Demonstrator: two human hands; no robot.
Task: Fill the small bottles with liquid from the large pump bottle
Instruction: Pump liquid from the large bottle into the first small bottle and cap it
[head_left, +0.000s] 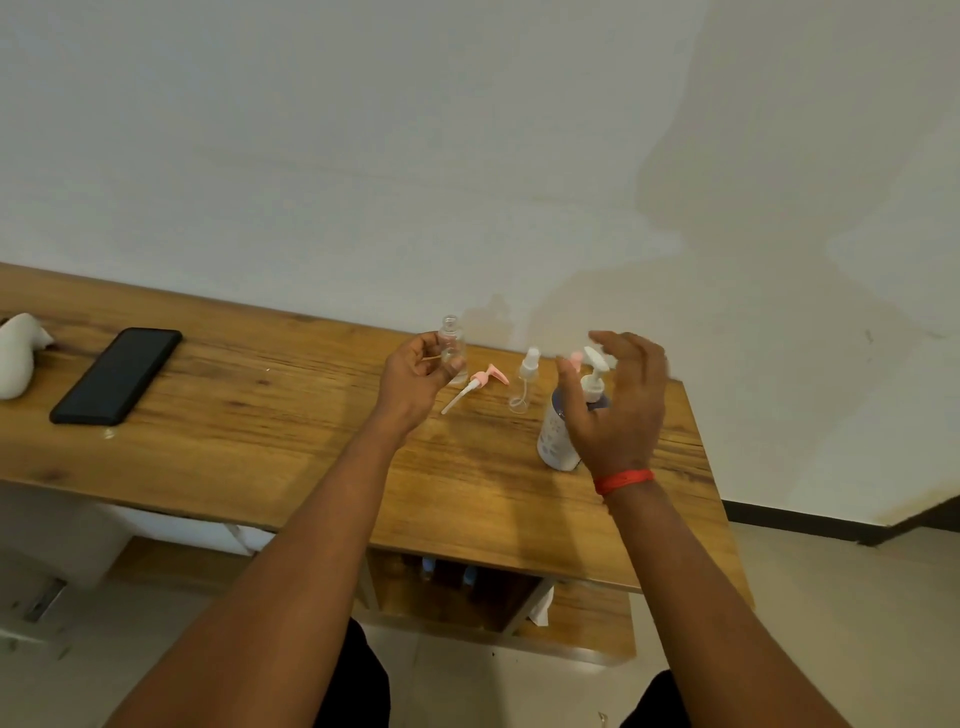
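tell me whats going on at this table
A person is refilling small bottles. Their left grip holds a small clear bottle, uncapped, above the wooden table. Their right grip is open beside the top of the large pump bottle. A pink pump lies loose on the table, and a capped spray bottle stands nearby.

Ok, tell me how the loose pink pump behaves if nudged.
The pink pump looks like light plastic, so it likely slides easily on the wooden table. Lying sideways, spout sticking out, it would probably pivot rather than roll.
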